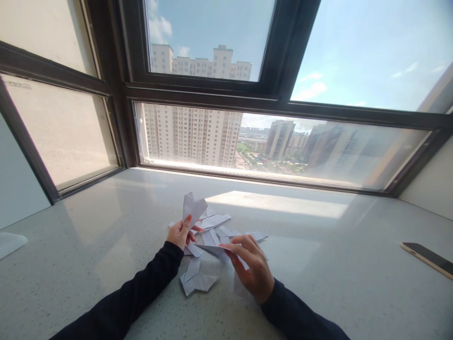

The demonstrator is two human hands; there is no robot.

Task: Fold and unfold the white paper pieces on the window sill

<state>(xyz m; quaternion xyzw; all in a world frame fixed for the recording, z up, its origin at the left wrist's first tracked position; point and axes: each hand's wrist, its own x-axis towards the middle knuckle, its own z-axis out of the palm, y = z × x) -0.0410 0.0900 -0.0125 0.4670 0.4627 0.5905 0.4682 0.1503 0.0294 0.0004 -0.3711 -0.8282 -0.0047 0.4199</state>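
A heap of folded white paper pieces (212, 226) lies on the pale speckled windowsill counter (318, 264). My left hand (180, 232) pinches one folded white paper piece (193, 208) and holds it upright above the heap. My right hand (253, 269) is closed on the edge of another folded paper (212, 249) that reaches toward the left hand. A further folded sheet (196, 281) rests flat on the counter between my two dark sleeves.
A phone (428, 258) lies flat near the counter's right edge. A white object (10, 243) pokes in at the far left. Dark window frames (198, 92) close off the back and left, with tall buildings outside.
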